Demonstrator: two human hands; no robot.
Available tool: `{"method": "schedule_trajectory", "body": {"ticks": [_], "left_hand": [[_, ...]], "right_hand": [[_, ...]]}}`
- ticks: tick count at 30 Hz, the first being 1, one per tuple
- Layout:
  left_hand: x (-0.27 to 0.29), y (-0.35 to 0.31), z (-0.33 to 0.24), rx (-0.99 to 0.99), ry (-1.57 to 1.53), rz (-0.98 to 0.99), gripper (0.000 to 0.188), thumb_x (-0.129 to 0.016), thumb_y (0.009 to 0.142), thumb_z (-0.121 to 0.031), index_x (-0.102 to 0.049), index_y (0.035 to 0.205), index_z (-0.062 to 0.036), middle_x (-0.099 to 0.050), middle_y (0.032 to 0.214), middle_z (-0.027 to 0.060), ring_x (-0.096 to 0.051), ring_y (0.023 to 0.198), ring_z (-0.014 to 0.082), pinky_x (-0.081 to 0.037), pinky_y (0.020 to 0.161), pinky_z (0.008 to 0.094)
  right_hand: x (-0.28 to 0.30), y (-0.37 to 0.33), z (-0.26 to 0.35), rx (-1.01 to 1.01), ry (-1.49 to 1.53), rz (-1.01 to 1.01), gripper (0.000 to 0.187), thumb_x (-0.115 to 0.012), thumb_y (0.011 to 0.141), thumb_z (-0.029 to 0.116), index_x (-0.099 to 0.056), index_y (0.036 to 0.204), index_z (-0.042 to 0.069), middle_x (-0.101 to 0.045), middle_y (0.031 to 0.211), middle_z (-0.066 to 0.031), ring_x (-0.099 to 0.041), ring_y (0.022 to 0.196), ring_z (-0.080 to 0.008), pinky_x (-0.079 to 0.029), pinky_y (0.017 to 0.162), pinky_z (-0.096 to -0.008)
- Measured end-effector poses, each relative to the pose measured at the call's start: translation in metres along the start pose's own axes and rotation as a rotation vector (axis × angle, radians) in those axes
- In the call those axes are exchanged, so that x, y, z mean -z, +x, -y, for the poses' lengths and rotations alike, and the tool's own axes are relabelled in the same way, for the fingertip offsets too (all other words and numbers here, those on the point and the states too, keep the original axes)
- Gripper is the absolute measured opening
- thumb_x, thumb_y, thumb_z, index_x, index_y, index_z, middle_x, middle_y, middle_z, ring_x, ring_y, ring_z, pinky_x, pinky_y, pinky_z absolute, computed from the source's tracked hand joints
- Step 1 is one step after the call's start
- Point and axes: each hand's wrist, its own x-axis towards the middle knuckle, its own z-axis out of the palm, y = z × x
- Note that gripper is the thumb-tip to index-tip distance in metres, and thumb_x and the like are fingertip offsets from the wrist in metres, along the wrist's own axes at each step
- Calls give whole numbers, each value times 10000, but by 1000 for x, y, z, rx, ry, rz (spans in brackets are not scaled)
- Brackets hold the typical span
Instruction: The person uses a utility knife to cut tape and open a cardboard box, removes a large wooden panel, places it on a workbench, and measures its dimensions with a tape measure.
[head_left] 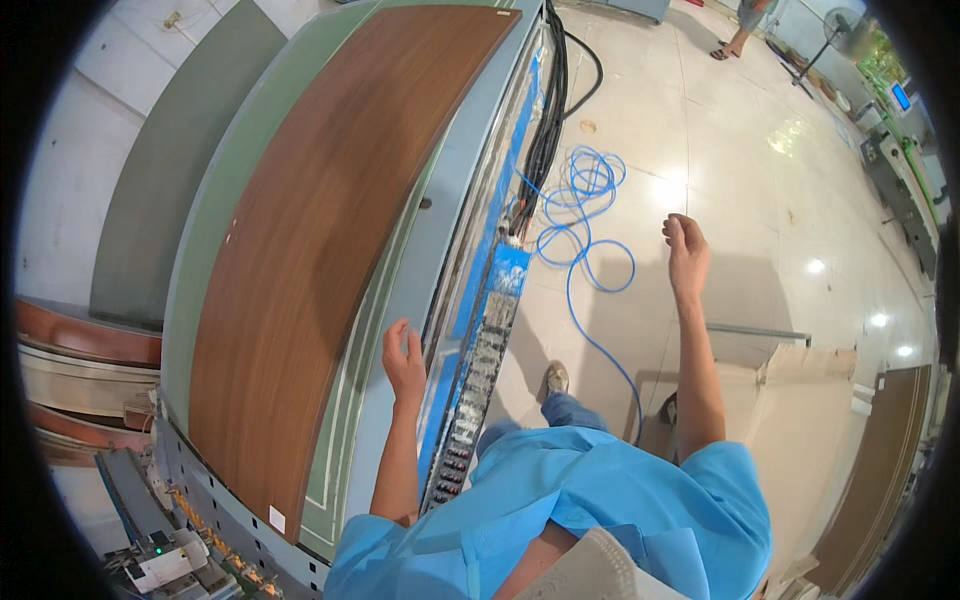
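My left hand (403, 362) hovers beside the near edge of the machine bed, its fingers loosely bent and apart, with nothing in them. To its left a long brown wood-grain panel (310, 220) lies on a green board (320, 470) with pale lines. A small white label (277, 518) sticks to the panel's near corner. Out to the right, my right hand (687, 250) is raised over the tiled floor, fingers loosely curled and holding nothing. Neither hand touches the panel.
A blue hose (590, 240) lies coiled on the floor, near black cables (545, 130) along the machine edge (480, 200). Cardboard (780, 430) and a brown board (875, 470) stand at right. Another person's legs (738, 40) and a fan (830, 35) are far off.
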Motion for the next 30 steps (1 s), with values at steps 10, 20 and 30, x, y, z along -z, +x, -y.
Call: {"method": "schedule_trajectory", "body": {"ticks": [10,20,30], "left_hand": [[-163,184,-86,-60,-23,26,272,-576,991,-202,-625,1182,-15,-651,1158,147,-634,1084,295,-502,904,392],[-320,430,-153,-183,229,76,361,-643,923,-200,-574,1238,-37,-616,1222,172,-578,1150,372,-459,976,448],[-431,604,-131,-47,711,150,711,-753,846,-251,-435,1469,-123,-391,1530,132,-338,1422,387,-317,1148,538]], "right_hand": [[-157,159,-48,266,-65,275,130,-664,905,126,-687,975,19,-707,971,-152,-692,933,-330,-538,817,-394],[-296,403,-60,438,-49,376,185,-675,876,158,-676,1007,26,-679,1068,-156,-638,998,-348,-505,873,-415],[-585,631,-127,714,119,569,206,-672,857,208,-670,995,55,-662,1033,-110,-590,964,-327,-483,848,-410]]}}
